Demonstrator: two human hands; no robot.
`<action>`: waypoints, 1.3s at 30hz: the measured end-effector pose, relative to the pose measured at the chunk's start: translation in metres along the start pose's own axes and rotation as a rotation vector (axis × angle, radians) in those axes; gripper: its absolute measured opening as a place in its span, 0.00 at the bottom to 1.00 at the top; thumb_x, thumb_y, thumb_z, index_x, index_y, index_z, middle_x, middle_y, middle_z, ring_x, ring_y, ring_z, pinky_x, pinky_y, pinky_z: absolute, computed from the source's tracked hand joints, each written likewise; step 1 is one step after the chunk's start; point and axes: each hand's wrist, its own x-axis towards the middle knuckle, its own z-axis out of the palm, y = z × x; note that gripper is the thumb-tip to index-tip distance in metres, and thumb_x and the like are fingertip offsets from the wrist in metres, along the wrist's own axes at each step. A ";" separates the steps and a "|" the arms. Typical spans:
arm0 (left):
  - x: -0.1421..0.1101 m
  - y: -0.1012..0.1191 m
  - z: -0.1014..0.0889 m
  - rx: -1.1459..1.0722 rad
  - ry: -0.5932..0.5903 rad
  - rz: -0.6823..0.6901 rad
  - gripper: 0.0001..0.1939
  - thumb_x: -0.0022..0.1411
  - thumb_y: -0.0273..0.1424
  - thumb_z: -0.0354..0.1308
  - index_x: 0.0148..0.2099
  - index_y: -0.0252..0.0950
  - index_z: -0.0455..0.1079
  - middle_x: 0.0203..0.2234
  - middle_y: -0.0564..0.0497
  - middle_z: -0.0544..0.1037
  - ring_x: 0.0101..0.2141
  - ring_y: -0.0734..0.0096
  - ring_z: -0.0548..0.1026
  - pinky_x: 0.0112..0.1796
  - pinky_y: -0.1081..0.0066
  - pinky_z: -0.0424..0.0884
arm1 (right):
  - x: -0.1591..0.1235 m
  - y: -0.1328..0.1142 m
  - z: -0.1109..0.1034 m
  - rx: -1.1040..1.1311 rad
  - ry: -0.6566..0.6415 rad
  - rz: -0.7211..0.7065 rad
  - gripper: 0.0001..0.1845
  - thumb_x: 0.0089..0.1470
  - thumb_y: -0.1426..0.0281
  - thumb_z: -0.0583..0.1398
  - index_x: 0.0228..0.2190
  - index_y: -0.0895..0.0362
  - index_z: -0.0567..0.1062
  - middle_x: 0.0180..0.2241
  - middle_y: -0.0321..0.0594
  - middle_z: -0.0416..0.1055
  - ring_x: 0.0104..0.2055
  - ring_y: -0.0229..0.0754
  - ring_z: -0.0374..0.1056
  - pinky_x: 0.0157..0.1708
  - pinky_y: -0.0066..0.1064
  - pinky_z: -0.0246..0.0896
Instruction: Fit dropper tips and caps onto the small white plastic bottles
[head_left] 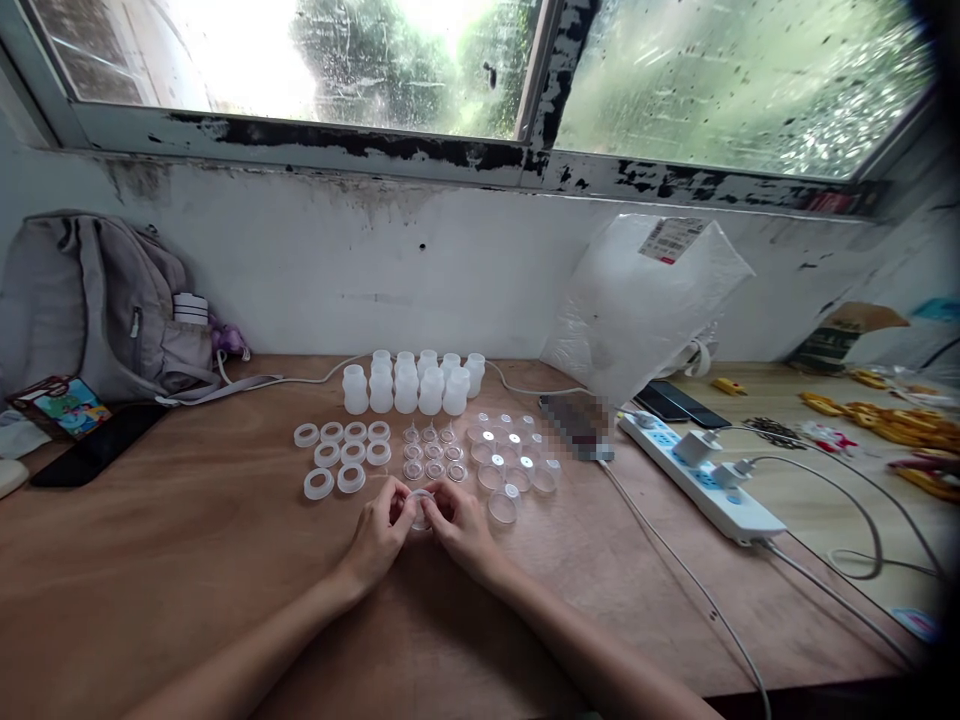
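At the front middle of the table, my left hand and my right hand pinch a clear round plastic cap between them. Fingers cover its sides, so I cannot make out whether another part sits in it. Beyond my left hand lie several white plastic rings in rows. Straight ahead are small clear nozzle-like pieces, also in rows. Several clear caps with small tabs lie to the right of my right hand. Frosted white bottles stand upright in a group behind the rings.
A white power strip with plugged-in chargers and trailing cables lies on the right. A grey backpack and a black phone-like slab are at the left. A plastic bag leans on the wall; phones lie near it.
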 end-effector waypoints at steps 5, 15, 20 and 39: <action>0.000 -0.002 0.000 0.025 0.009 -0.002 0.08 0.58 0.35 0.46 0.30 0.37 0.57 0.19 0.58 0.66 0.18 0.78 0.63 0.21 0.77 0.59 | 0.000 0.000 0.000 0.010 -0.010 -0.010 0.07 0.52 0.68 0.53 0.30 0.59 0.68 0.21 0.34 0.65 0.22 0.32 0.58 0.20 0.23 0.51; 0.000 -0.001 0.000 0.070 0.033 0.016 0.07 0.56 0.34 0.47 0.28 0.37 0.57 0.18 0.57 0.65 0.19 0.77 0.65 0.22 0.77 0.59 | 0.001 -0.002 0.000 0.020 -0.033 0.005 0.05 0.51 0.70 0.53 0.28 0.58 0.67 0.20 0.33 0.64 0.20 0.31 0.57 0.19 0.22 0.50; 0.002 0.000 -0.002 0.143 0.063 0.059 0.06 0.56 0.33 0.47 0.29 0.37 0.59 0.20 0.56 0.66 0.21 0.75 0.66 0.24 0.76 0.60 | 0.000 -0.002 0.000 0.010 -0.021 0.006 0.05 0.51 0.70 0.53 0.30 0.57 0.68 0.20 0.32 0.64 0.20 0.32 0.58 0.19 0.22 0.51; 0.001 0.003 -0.005 0.218 0.029 0.106 0.08 0.50 0.28 0.51 0.36 0.38 0.61 0.24 0.55 0.70 0.21 0.76 0.67 0.25 0.76 0.62 | 0.000 -0.004 -0.003 -0.035 0.015 -0.056 0.08 0.44 0.77 0.52 0.31 0.57 0.65 0.20 0.31 0.61 0.21 0.32 0.55 0.20 0.22 0.50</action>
